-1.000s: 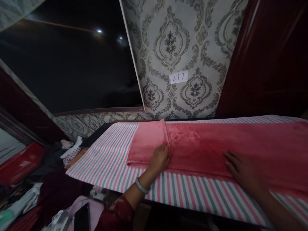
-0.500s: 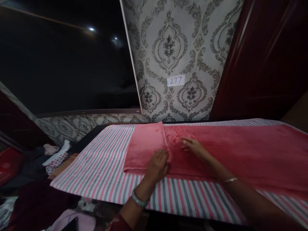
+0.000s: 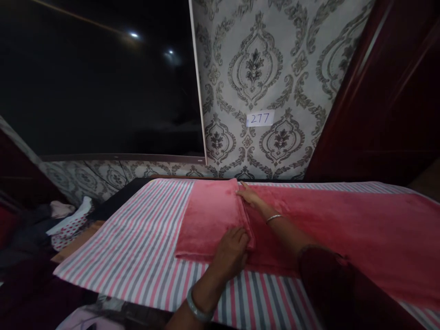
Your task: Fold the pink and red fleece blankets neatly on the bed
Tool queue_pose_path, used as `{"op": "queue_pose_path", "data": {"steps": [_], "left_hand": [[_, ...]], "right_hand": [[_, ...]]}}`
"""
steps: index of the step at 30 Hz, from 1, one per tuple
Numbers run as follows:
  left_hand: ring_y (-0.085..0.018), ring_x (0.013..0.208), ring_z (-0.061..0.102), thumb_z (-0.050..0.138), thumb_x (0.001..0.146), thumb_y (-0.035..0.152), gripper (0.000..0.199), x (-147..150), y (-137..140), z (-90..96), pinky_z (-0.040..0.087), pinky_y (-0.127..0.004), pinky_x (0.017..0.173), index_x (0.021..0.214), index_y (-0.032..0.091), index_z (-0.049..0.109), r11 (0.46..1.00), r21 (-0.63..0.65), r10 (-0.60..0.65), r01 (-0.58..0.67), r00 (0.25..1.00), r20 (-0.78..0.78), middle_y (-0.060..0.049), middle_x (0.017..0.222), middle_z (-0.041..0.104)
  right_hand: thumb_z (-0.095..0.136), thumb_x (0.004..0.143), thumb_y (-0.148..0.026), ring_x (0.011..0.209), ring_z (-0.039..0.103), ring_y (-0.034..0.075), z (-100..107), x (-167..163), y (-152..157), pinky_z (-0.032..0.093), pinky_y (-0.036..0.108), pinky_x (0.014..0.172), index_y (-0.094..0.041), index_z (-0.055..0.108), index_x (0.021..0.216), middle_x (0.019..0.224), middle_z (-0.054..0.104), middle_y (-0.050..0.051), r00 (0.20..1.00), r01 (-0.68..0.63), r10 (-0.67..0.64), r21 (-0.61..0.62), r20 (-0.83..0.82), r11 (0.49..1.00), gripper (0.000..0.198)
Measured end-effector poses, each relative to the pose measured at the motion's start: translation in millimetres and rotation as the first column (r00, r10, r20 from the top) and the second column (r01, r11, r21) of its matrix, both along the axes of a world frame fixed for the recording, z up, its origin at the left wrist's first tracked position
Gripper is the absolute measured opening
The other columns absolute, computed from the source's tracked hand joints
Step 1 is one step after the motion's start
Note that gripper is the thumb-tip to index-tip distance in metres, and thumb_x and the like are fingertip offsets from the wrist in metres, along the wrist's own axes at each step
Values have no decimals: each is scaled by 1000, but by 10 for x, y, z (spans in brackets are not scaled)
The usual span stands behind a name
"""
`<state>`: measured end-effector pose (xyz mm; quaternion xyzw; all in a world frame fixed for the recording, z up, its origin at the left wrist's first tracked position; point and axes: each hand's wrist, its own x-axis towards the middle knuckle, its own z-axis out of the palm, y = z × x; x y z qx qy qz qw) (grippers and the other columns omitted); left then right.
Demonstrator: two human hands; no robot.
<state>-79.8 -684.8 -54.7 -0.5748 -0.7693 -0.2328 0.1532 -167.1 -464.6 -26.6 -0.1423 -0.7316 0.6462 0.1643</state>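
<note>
A pink plush blanket lies spread lengthwise, its left end folded back into a lighter, layered panel. My left hand, with a pale bangle at the wrist, is closed on the near corner of the panel's right edge; its fingertips are partly hidden. At the far end of that same edge, my right hand touches the fold with its fingers stretched out and apart. A silver bracelet circles the right wrist. Beneath the blanket is a striped pink, grey and white cloth.
A large dark television hangs at the back left. A paper marked 277 is stuck to the patterned wall. Clothes are heaped at the left, beyond the cloth's edge. A dark red panel rises at the right.
My right hand has moved left and away from me, from above the blanket to the fold's far edge. My left hand stays at the near corner. The view has shifted slightly.
</note>
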Motion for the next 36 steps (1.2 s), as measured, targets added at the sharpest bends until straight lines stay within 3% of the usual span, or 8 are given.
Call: {"op": "queue_pose_path", "data": {"steps": [4, 7, 13, 18, 22, 28, 33, 36], "left_hand": [[-29, 125, 62, 54, 69, 4, 56, -23, -13, -17, 52, -49, 107, 123, 18, 58, 993, 114, -34, 41, 998, -57, -16, 129, 68], [-28, 130, 59, 52, 73, 3, 52, -16, 2, -6, 51, -47, 108, 123, 16, 58, 977, 186, -82, 101, 990, -111, -17, 130, 68], [-26, 118, 64, 56, 83, 6, 33, 77, 73, 52, 52, -42, 104, 113, 18, 63, 992, -33, -122, 120, 990, -68, -13, 124, 70], [-27, 120, 62, 56, 87, 9, 29, 125, 95, 58, 49, -44, 107, 114, 18, 62, 992, -61, -117, 111, 987, -108, -13, 127, 68], [-27, 121, 60, 57, 86, 8, 33, 126, 97, 53, 48, -45, 107, 117, 16, 62, 990, -58, -133, 128, 986, -102, -15, 127, 67], [-28, 128, 57, 59, 82, 7, 42, 101, 96, 59, 45, -46, 112, 123, 16, 61, 982, -128, -143, 140, 990, -14, -14, 135, 64], [-30, 132, 54, 69, 77, 21, 50, 200, -14, 190, 41, -48, 116, 126, 16, 61, 977, -35, -199, 210, 961, 193, -16, 139, 62], [-25, 129, 58, 63, 87, 27, 37, 105, -127, 392, 45, -43, 113, 124, 22, 64, 982, 28, -184, 185, 927, 326, -11, 137, 66]], "right_hand": [[62, 70, -13, 102, 67, 20, 58, -109, 30, 56, 31, 89, -21, 59, 140, 120, 73, 6, 996, 68, -65, 38, -63, 997, 70], [56, 72, -14, 107, 65, 21, 8, -26, 172, 54, 32, 94, -20, 60, 140, 123, 71, 6, 982, 162, -153, 75, -108, 984, 68], [63, 74, -21, 88, 69, 23, -272, 206, 444, 57, 35, 85, -15, 51, 146, 96, 75, 4, 975, 222, -224, 153, -7, 963, 74], [66, 81, -34, 113, 65, 24, -262, 50, 491, 52, 37, 99, -21, 50, 145, 123, 71, 7, 966, 257, -258, 190, -19, 948, 68], [70, 76, -29, 113, 65, 27, -208, -168, 519, 51, 38, 101, -22, 55, 141, 122, 71, 8, 952, 302, -306, 224, -21, 926, 66], [61, 72, -14, 106, 68, 26, -362, -286, 546, 53, 40, 98, -20, 50, 147, 118, 73, 9, 936, 347, -350, 238, -32, 907, 76], [62, 76, -22, 119, 63, 28, -439, -256, 575, 48, 44, 106, -19, 50, 147, 131, 67, 12, 938, 344, -345, 235, -41, 909, 72], [60, 80, -33, 123, 62, 30, -452, -209, 591, 47, 46, 107, -17, 48, 149, 135, 65, 15, 945, 324, -324, 220, -37, 920, 72]]}}
